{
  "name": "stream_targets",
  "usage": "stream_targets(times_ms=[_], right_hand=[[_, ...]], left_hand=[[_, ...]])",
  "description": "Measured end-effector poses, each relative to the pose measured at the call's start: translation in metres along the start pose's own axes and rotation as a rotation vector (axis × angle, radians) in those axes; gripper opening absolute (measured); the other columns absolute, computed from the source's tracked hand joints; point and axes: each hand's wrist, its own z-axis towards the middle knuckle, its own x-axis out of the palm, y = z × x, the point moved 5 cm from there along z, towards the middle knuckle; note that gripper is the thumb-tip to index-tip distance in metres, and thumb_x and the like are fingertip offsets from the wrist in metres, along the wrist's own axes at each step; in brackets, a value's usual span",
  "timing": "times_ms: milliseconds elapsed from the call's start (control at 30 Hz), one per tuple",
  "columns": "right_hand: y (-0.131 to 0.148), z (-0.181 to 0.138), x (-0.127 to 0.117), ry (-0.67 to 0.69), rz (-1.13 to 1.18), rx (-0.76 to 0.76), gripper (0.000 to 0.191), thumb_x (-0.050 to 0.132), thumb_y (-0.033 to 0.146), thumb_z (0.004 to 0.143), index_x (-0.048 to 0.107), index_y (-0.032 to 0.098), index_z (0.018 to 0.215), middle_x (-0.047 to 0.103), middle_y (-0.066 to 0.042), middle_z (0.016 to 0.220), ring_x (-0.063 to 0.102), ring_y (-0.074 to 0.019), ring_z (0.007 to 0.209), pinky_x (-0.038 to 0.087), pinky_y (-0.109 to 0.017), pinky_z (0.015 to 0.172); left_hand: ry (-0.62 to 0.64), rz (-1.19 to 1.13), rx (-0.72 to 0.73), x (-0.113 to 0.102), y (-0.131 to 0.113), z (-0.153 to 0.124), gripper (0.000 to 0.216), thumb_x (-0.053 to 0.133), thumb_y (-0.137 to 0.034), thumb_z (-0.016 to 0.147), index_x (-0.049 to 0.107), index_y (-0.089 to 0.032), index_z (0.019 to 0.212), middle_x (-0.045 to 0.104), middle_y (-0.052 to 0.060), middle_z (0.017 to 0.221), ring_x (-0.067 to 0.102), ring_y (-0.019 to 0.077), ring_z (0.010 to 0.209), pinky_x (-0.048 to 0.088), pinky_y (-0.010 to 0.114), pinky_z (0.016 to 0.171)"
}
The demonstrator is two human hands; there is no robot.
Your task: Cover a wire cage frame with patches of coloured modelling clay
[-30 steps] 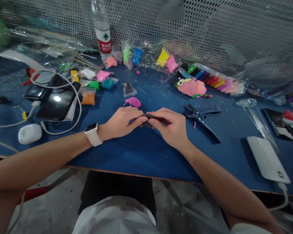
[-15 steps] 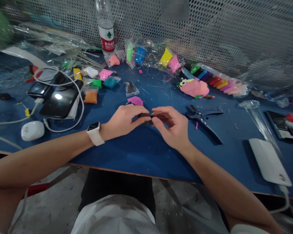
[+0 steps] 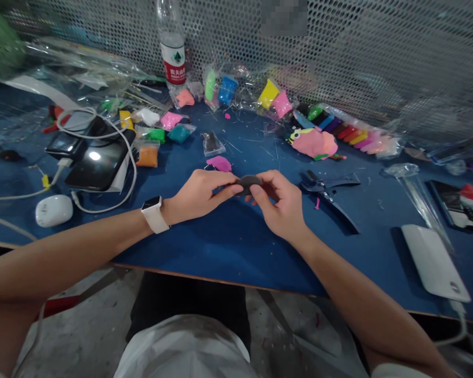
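Between both hands, a little above the blue table, is a flat dark grey piece of modelling clay (image 3: 249, 185). My left hand (image 3: 203, 194) pinches its left edge between thumb and fingers. With the thumb on its face and the fingers behind, my right hand (image 3: 281, 205) grips the right side. Just behind the left fingertips lies a flat magenta clay piece (image 3: 219, 163). Farther back sits a small clear bag (image 3: 212, 144) with something dark in it. A pink clay figure (image 3: 313, 142) with an eye rests beyond my right hand.
Dark-handled pliers (image 3: 331, 197) lie right of my right hand. At the left are a black phone (image 3: 98, 163), a coiled white cable and a white case (image 3: 54, 211). Bagged coloured clay and a water bottle (image 3: 173, 58) line the mesh panel. A white power bank (image 3: 433, 262) lies far right.
The dark grey clay has been turned from edge-on so its round flat face shows. My right thumb and fingers have shifted onto it; the left hand has barely moved.
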Motion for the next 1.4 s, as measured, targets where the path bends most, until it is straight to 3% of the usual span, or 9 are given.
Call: stream_targets(times_ms=[133,300,467,600,733,867,967,1167,1400], right_hand=[[-0.002,-0.001,0.002,0.025,0.038,0.009,0.033,0.072,0.059,0.111,0.072,0.026,0.110,0.080,-0.003,0.095,0.077,-0.0169,0.071,0.066,-0.033,0.069],[0.003,0.000,0.002,0.061,0.010,-0.010,0.032,0.080,0.057,0.106,0.081,0.025,0.107,0.083,-0.004,0.097,0.081,-0.0199,0.083,0.068,-0.034,0.074],[0.005,0.000,0.002,0.054,0.021,0.024,0.033,0.081,0.058,0.106,0.084,0.025,0.102,0.085,-0.003,0.093,0.080,-0.0190,0.075,0.069,-0.034,0.072],[0.002,0.002,0.003,0.062,0.034,0.047,0.039,0.086,0.063,0.100,0.085,0.025,0.093,0.082,-0.002,0.083,0.077,-0.0179,0.070,0.065,-0.032,0.068],[-0.003,0.004,0.001,0.045,0.051,0.083,0.045,0.090,0.068,0.094,0.085,0.024,0.098,0.082,-0.002,0.083,0.074,-0.0171,0.067,0.062,-0.031,0.065],[-0.008,0.003,0.003,0.097,0.057,0.099,0.050,0.092,0.072,0.089,0.083,0.023,0.092,0.080,-0.001,0.079,0.069,-0.0159,0.064,0.059,-0.030,0.061],[-0.011,0.002,0.007,0.149,0.059,0.107,0.050,0.090,0.071,0.093,0.080,0.022,0.085,0.079,-0.001,0.076,0.070,-0.0154,0.063,0.058,-0.029,0.059],[-0.007,0.001,0.006,0.141,0.102,0.075,0.040,0.079,0.060,0.106,0.081,0.022,0.092,0.082,-0.003,0.085,0.076,-0.0156,0.068,0.062,-0.029,0.062],[-0.007,0.001,0.003,0.063,0.033,0.066,0.041,0.086,0.064,0.099,0.081,0.024,0.093,0.080,-0.001,0.079,0.076,-0.0174,0.068,0.062,-0.030,0.062]], left_hand=[[0.041,-0.028,-0.032,0.002,0.001,0.000,0.041,0.060,-0.043,0.120,0.077,-0.019,0.091,0.082,0.001,0.081,0.073,0.0132,0.067,0.048,0.024,0.064],[0.037,-0.057,-0.031,0.000,-0.001,-0.001,0.044,0.058,-0.050,0.121,0.082,-0.021,0.097,0.084,0.002,0.083,0.077,0.0147,0.072,0.054,0.024,0.067],[0.006,-0.010,0.024,0.000,-0.001,-0.001,0.058,0.050,-0.058,0.122,0.079,-0.021,0.089,0.078,0.002,0.073,0.074,0.0141,0.067,0.052,0.025,0.065],[-0.030,0.023,0.043,-0.001,-0.002,-0.001,0.052,0.049,-0.052,0.123,0.082,-0.020,0.098,0.083,0.004,0.083,0.075,0.0143,0.070,0.052,0.025,0.065],[-0.013,0.021,-0.007,-0.002,-0.001,0.000,0.046,0.054,-0.046,0.122,0.081,-0.020,0.095,0.080,0.002,0.079,0.072,0.0135,0.067,0.051,0.025,0.063],[-0.085,0.037,-0.069,-0.006,0.000,-0.002,0.047,0.055,-0.049,0.121,0.079,-0.020,0.092,0.078,0.003,0.076,0.067,0.0133,0.062,0.048,0.027,0.061],[-0.101,0.005,-0.094,-0.008,0.001,-0.003,0.047,0.055,-0.053,0.120,0.079,-0.021,0.096,0.080,0.004,0.081,0.067,0.0142,0.063,0.049,0.029,0.061],[-0.021,-0.188,-0.140,-0.003,0.006,-0.001,0.042,0.073,-0.057,0.111,0.074,-0.021,0.090,0.080,0.003,0.079,0.072,0.0152,0.069,0.054,0.027,0.064],[0.032,-0.267,-0.225,0.001,0.007,-0.001,0.042,0.075,-0.052,0.111,0.076,-0.018,0.085,0.083,0.003,0.077,0.076,0.0131,0.065,0.054,0.023,0.062]])
